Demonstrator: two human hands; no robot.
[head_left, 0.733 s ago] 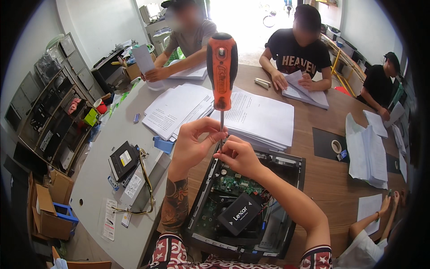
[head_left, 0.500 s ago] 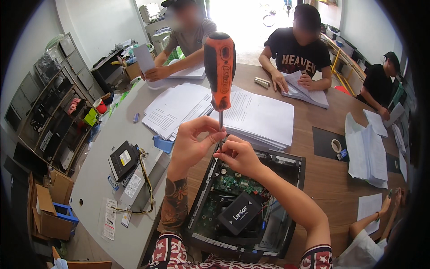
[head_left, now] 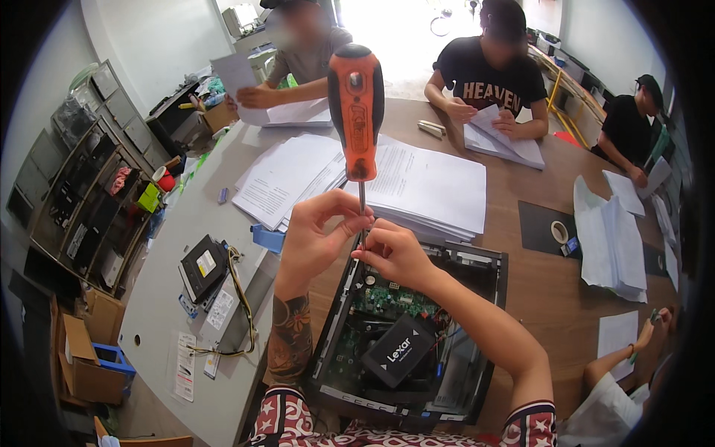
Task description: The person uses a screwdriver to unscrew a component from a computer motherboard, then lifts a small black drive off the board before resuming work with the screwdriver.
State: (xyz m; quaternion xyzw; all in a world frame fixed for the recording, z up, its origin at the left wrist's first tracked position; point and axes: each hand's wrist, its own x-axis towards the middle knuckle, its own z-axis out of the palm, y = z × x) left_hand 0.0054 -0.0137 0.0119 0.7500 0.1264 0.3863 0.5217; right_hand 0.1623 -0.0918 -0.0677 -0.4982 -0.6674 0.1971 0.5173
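Observation:
An orange-and-black screwdriver [head_left: 357,112] stands upright above an open black computer case [head_left: 491,335], handle uppermost. My left hand [head_left: 316,235] pinches its metal shaft partway down. My right hand [head_left: 395,257] is closed at the shaft's lower end, thumb and index finger together on it; any small piece at the tip is hidden. Inside the case, below my hands, are a green circuit board [head_left: 387,298] and a black rectangular drive [head_left: 398,350] with wires beside it.
Paper stacks [head_left: 421,186] lie beyond the case. A metal power supply [head_left: 234,302] and optical drive [head_left: 201,276] sit left on the pale tabletop. A tape roll [head_left: 558,231] is at right. Co-workers [head_left: 491,89] handle papers round the table; cardboard boxes [head_left: 82,357] stand lower left.
The view has shifted slightly, and the screwdriver and my hands appear a little higher and further left. The co-worker at upper left has moved a sheet leftward and up.

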